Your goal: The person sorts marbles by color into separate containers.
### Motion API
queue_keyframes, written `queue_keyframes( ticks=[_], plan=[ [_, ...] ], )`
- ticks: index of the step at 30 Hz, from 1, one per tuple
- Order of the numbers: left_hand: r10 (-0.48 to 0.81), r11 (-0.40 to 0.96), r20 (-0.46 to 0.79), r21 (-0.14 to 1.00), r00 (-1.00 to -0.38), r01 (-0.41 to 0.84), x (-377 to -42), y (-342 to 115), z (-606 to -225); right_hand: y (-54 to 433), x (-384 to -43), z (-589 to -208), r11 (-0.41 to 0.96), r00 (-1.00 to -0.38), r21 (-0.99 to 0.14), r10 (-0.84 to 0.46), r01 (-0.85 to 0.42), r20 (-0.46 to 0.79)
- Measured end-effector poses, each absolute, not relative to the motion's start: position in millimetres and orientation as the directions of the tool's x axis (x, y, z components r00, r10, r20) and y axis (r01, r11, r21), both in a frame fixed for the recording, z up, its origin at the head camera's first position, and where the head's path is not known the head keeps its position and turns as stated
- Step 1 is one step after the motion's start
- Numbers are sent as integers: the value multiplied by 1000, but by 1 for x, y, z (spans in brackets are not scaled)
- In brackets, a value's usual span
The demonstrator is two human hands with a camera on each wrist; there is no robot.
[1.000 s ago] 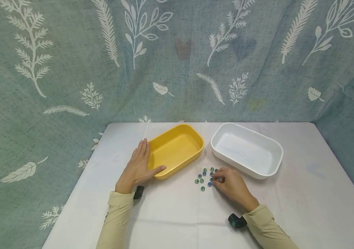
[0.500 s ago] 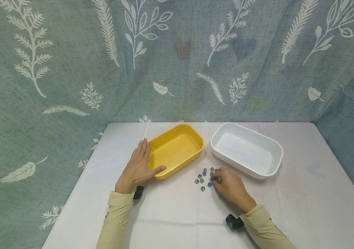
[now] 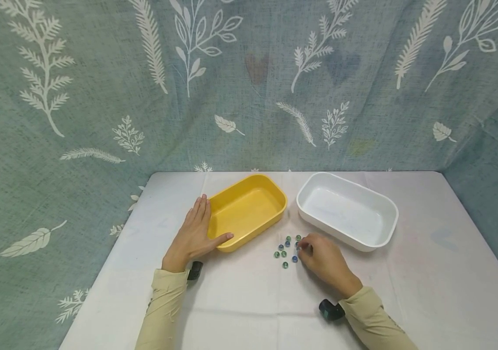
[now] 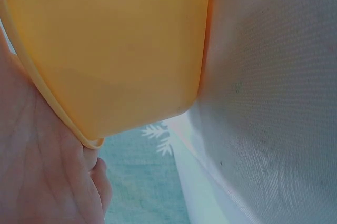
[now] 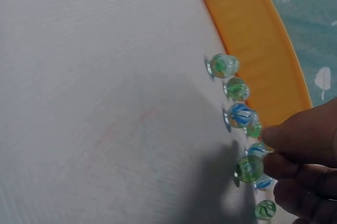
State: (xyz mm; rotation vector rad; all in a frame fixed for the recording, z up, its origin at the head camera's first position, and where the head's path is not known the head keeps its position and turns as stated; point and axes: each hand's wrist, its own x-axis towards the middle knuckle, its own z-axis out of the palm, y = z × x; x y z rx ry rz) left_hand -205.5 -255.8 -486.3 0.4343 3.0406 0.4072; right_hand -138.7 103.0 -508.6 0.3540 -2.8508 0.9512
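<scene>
My left hand (image 3: pixel 192 238) rests flat-fingered along the left end of a yellow tray (image 3: pixel 249 204), its thumb by the near corner. In the left wrist view the palm (image 4: pixel 47 155) lies against the tray's rim (image 4: pixel 42 82). Bent fingers of my right hand (image 3: pixel 325 257) are down among several glass marbles (image 3: pixel 284 254). A green marble (image 5: pixel 249 169) is right at the index fingertip in the right wrist view; whether it is pinched cannot be told. Blue marbles (image 5: pixel 241 115) lie close by, some partly hidden behind the thumb and fingers.
A white tray (image 3: pixel 347 209) stands behind and right of the right hand. White cloth covers the table (image 3: pixel 240 301). A leaf-patterned curtain (image 3: pixel 249 121) hangs behind it and at the sides. Both wrists wear black cameras, one (image 3: pixel 331 310) near the tabletop.
My right hand has shifted slightly among the marbles; its fingertips now sit a little farther back, over a marble seen more fully before. My left hand and both trays have stayed in place.
</scene>
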Motion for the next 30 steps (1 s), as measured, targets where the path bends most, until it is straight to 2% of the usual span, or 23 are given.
queue_keyframes(
  ticks=[12, 30],
  plan=[
    [283, 924, 3, 266, -959, 274, -206, -257, -486, 110, -144, -502, 540, -967, -805, -198, -245, 161],
    [282, 922, 4, 275, -960, 272, -205, -257, -487, 115, -148, -502, 436, -972, -873, -175, -218, 155]
  ],
)
